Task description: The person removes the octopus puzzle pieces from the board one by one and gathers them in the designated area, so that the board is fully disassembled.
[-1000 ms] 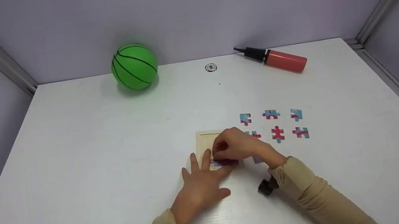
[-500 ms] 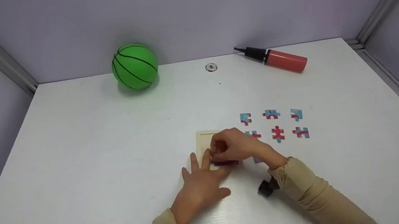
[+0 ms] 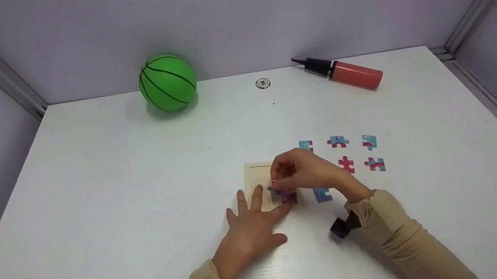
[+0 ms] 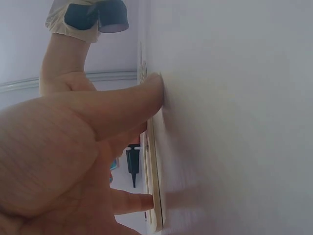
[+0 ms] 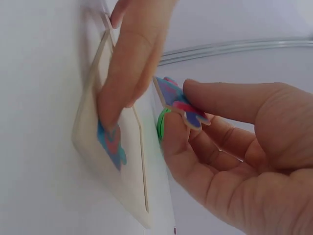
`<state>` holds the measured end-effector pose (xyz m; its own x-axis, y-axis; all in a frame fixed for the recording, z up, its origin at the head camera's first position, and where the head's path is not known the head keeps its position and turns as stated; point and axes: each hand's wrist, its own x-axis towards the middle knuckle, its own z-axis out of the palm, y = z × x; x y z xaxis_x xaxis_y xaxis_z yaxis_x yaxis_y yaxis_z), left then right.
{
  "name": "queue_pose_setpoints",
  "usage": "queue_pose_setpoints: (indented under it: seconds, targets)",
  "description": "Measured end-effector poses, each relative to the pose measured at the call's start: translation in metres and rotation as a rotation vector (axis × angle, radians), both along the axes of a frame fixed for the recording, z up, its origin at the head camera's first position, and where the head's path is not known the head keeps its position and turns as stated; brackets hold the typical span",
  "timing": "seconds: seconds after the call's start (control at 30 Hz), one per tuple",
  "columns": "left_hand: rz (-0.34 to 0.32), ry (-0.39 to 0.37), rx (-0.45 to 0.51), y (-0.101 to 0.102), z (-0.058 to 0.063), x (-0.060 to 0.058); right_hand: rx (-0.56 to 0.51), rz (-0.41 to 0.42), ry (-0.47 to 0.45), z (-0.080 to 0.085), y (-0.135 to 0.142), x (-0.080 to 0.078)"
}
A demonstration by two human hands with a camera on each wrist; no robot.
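Observation:
My left hand lies with fingers spread at the near edge of a shallow wooden puzzle tray. In the right wrist view, one of its fingertips presses on a blue and pink puzzle piece in the tray's corner. Above the tray, my right hand pinches another puzzle piece, blue, purple and pink, between thumb and fingers. This piece is tilted and apart from the tray in the right wrist view. From the head, the right hand hides part of the tray and some pieces behind it.
Several loose puzzle pieces lie in rows right of the tray, among them a red one and a blue one. Farther back are a green ball, a round chip and a red and black hand pump.
My right hand has risen from the tray and shifted slightly right and away from me, carrying the pinched puzzle piece. The left hand has stayed in place.

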<state>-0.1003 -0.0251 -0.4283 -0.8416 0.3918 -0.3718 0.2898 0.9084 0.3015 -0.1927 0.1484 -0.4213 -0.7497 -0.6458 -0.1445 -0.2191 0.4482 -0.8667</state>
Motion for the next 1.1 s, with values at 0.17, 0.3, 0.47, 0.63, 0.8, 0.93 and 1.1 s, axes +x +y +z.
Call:
queue_pose_setpoints:
  seconds: [0.17, 0.3, 0.47, 0.63, 0.8, 0.93, 1.1]
  targets:
    - [0.007, 0.008, 0.016, 0.0, 0.0, 0.001, -0.02, -0.009, -0.036, 0.002, 0.014, 0.001]
    - [0.017, -0.003, 0.03, 0.0, 0.0, 0.002, -0.02, -0.019, -0.041, 0.003, 0.028, 0.001]
    - [0.038, -0.02, 0.048, 0.001, 0.0, 0.002, 0.0, -0.035, 0.012, 0.001, 0.048, 0.002]
    - [0.042, -0.01, 0.058, 0.001, 0.0, 0.003, 0.04, -0.088, -0.007, -0.004, 0.073, 0.006]
    - [0.047, -0.006, 0.075, 0.001, 0.001, 0.004, 0.085, -0.148, -0.022, -0.006, 0.096, 0.011]
    - [0.053, -0.01, 0.085, 0.0, 0.001, 0.003, 0.105, -0.166, -0.025, -0.007, 0.112, 0.013]
    - [0.048, 0.001, 0.081, 0.0, 0.002, 0.003, 0.13, -0.177, -0.009, -0.013, 0.129, 0.016]
